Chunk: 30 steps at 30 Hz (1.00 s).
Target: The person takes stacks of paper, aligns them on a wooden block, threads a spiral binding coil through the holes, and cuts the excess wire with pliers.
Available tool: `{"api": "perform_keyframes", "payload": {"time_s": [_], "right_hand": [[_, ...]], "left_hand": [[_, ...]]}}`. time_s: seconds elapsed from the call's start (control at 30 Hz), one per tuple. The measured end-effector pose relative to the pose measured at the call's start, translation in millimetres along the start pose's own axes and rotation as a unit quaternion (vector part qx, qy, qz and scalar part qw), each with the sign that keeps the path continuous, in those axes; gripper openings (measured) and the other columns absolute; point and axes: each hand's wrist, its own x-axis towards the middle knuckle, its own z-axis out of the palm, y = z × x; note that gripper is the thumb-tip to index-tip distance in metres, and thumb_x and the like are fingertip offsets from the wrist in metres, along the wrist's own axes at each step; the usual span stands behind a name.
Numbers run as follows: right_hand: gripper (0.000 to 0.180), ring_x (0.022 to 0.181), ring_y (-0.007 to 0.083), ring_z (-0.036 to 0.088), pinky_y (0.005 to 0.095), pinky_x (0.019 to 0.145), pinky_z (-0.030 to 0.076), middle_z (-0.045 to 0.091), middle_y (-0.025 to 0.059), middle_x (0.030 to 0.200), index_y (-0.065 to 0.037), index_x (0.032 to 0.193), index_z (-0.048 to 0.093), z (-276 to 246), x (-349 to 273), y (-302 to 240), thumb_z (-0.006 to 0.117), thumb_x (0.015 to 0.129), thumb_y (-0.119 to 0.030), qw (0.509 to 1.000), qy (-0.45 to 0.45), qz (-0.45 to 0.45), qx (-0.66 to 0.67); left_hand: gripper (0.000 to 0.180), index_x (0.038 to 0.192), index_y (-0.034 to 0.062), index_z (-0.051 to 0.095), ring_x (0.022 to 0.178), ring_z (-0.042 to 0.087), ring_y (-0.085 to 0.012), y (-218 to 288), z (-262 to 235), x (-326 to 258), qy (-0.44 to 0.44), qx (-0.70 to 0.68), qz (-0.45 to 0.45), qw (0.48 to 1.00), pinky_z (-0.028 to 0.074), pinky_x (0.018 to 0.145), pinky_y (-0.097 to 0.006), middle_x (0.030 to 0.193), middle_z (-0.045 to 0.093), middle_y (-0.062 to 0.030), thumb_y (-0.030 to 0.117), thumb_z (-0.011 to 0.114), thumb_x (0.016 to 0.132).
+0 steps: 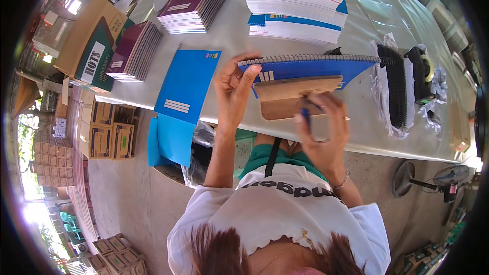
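My left hand (235,89) grips the left end of a blue spiral notebook (305,71), its thumb on the cover. The notebook stands tilted, with the black wire coil along its upper edge and a length of coil sticking out past the right end. Just below it, a brown wooden block (277,109) rests at the table's near edge. My right hand (328,127) is closed around a small tool with dark blue handles (305,114), close to the block. The tool's tip is blurred, so its exact kind is unclear.
Maroon spiral notebooks (186,0) stand in stacks at the back left, beside a cardboard box (86,35). A blue cover (188,84) lies left of my hand. Ruled paper stacks (298,0) sit behind. Black coils (393,91) in plastic lie right, near a tape roll (431,69).
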Motion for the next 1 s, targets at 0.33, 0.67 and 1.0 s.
{"api": "perform_keyframes", "payload": {"time_s": [0.33, 0.67, 1.0], "right_hand": [[0.044, 0.08, 0.0253, 0.059, 0.0348, 0.067, 0.048, 0.059, 0.0101, 0.101, -0.008, 0.111, 0.063, 65, 19, -15, 0.075, 0.069, -0.014, 0.997, 0.017, -0.067, 0.023], [0.03, 0.068, 0.0151, 0.06, 0.0275, 0.06, 0.049, 0.061, 0.0092, 0.098, -0.004, 0.11, 0.054, 57, 17, -33, 0.067, 0.084, -0.011, 0.868, -0.122, 0.245, 0.415], [0.031, 0.09, 0.0207, 0.059, 0.0314, 0.079, 0.047, 0.059, 0.0109, 0.102, -0.003, 0.107, 0.057, 3, -4, 26, 0.069, 0.079, -0.005, 0.977, -0.083, 0.121, 0.158]], "left_hand": [[0.021, 0.11, -0.0041, 0.061, 0.09, 0.059, -0.0105, -6, -12, -6, -0.063, -0.001, 0.019, 0.998, 0.048, 0.081, -0.024, 0.106, 0.066, -0.0114, -0.001, 0.057, 0.09], [0.026, 0.105, -0.0044, 0.064, 0.095, 0.064, -0.0182, -1, -7, -16, -0.011, 0.05, 0.034, 0.998, 0.05, 0.084, -0.028, 0.104, 0.066, -0.0127, -0.011, 0.048, 0.086], [0.024, 0.115, -0.0021, 0.057, 0.098, 0.058, -0.0115, -6, -12, -10, -0.056, 0.028, -0.004, 0.998, 0.045, 0.085, -0.026, 0.105, 0.063, -0.0086, 0.005, 0.054, 0.093]]}}
